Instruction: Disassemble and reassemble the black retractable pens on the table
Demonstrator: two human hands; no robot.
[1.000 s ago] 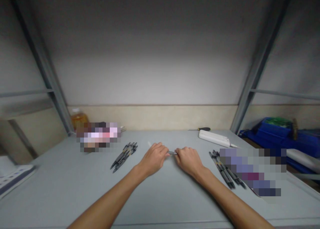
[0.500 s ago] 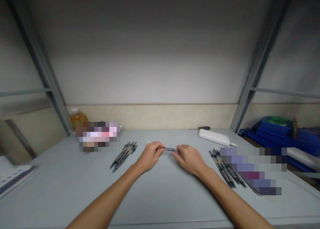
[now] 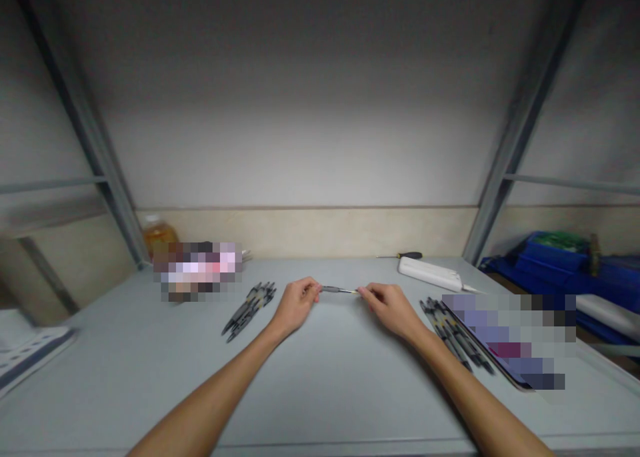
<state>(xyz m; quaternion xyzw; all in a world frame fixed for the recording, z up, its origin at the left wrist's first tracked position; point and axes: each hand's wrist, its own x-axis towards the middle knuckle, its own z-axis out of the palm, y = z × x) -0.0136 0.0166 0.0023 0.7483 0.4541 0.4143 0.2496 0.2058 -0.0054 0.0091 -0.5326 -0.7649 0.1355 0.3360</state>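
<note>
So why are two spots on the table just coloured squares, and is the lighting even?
Head view: left patch and right patch are pixelated, hiding what lies there; light pools on the wall, dim above; edges smear, yet the pen between left hand and right hand is readable.

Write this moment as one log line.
left hand: pinches pen end | right hand: pinches other end | left pen pile, right pen pile: untouched

One view, from a head-worn cam: the table point(image 3: 320, 390) is seen fwd and down from its near edge, toward the back wall point(image 3: 310, 157). The left hand point(image 3: 295, 304) and right hand point(image 3: 393, 307) are framed approx. centre, fairly near.
</note>
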